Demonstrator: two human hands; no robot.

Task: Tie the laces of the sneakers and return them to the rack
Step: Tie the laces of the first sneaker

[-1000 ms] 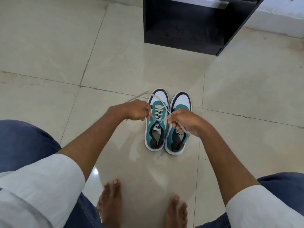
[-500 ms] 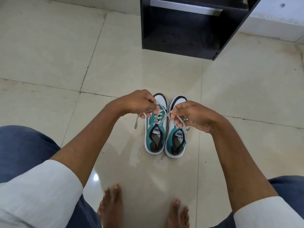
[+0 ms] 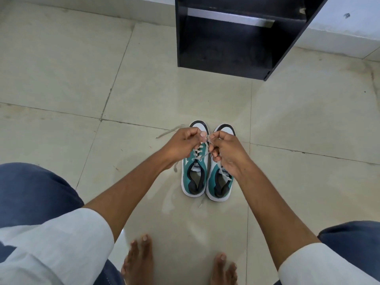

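Two teal and white sneakers stand side by side on the floor, toes pointing away: the left sneaker (image 3: 195, 177) and the right sneaker (image 3: 219, 186). My left hand (image 3: 182, 144) and my right hand (image 3: 228, 153) meet above the left sneaker's front, each pinching a strand of its white lace (image 3: 200, 156). One loose lace end (image 3: 168, 131) trails on the floor left of my left hand. The right sneaker's front is partly hidden under my right hand. The black rack (image 3: 232, 38) stands open beyond the sneakers.
Beige floor tiles (image 3: 61, 79) spread all around. A white wall base (image 3: 347, 36) runs right of the rack. My bare feet (image 3: 139, 262) and blue-clad knees (image 3: 33, 192) frame the near edge.
My hands have come together over the left sneaker's toe end, drawing the lace strands upward and inward. The view has tilted so more of the rack shows.
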